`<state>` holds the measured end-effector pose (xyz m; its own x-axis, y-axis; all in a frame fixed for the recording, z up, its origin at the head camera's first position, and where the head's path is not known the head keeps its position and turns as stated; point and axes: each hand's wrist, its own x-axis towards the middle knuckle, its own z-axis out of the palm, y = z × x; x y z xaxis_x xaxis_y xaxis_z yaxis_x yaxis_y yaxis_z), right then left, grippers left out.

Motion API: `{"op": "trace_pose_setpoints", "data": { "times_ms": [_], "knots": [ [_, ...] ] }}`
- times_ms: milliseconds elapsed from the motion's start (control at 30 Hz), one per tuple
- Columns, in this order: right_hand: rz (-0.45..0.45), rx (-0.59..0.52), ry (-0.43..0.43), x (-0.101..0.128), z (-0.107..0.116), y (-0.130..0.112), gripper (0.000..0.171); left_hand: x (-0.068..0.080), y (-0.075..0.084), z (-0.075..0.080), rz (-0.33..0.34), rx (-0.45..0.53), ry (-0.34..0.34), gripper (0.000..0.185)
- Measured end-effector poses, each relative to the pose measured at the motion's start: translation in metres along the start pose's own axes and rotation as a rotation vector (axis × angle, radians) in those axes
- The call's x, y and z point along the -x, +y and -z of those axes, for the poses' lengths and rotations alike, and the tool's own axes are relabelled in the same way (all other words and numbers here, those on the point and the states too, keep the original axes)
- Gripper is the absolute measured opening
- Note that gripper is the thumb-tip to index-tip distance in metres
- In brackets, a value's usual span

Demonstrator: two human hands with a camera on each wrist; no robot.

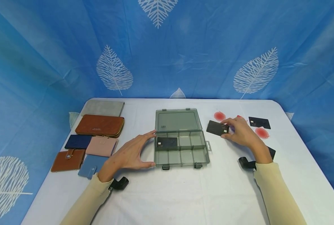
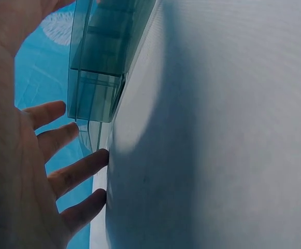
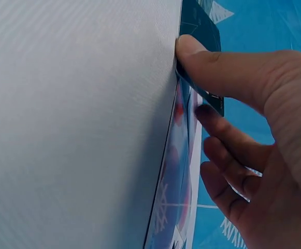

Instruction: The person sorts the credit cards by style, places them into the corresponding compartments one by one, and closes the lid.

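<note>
A clear grey compartment box [image 1: 181,147] lies with its lid back in the middle of the white table [image 1: 184,193]. One black card [image 1: 167,143] sits in its rear left compartment. My left hand [image 1: 133,153] is spread against the box's left side, thumb at the front corner and fingertips at the back corner; its straight fingers [image 2: 62,140] show beside the box wall [image 2: 96,78]. My right hand [image 1: 240,131] pinches a second black card [image 1: 217,128], lifting one edge off the table right of the box. The thumb [image 3: 212,67] presses on that card [image 3: 199,31].
A third black card [image 1: 259,122] and two round red discs [image 1: 219,116] [image 1: 261,133] lie at the right rear. Several wallets [image 1: 99,125] in grey, brown, navy, pink and blue are grouped on the left. Blue leaf-print cloth surrounds the table.
</note>
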<state>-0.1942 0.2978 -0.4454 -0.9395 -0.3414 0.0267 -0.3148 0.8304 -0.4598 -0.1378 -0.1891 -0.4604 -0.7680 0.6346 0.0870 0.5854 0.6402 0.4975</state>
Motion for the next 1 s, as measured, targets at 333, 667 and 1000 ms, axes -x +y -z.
{"op": "trace_pose_setpoints", "data": {
  "times_ms": [333,667,1000],
  "knots": [
    [-0.041,-0.041,0.055,0.001,0.001,0.001,0.039,0.0,0.0,-0.004,-0.03,-0.023,0.023,0.11],
    [-0.038,-0.157,0.209,0.004,0.011,-0.018,0.036,0.0,-0.003,-0.006,-0.017,-0.027,0.024,0.111],
    [0.1,-0.241,0.2,-0.012,-0.002,-0.07,0.033,0.0,-0.001,-0.004,-0.012,-0.03,0.02,0.112]
  ]
}}
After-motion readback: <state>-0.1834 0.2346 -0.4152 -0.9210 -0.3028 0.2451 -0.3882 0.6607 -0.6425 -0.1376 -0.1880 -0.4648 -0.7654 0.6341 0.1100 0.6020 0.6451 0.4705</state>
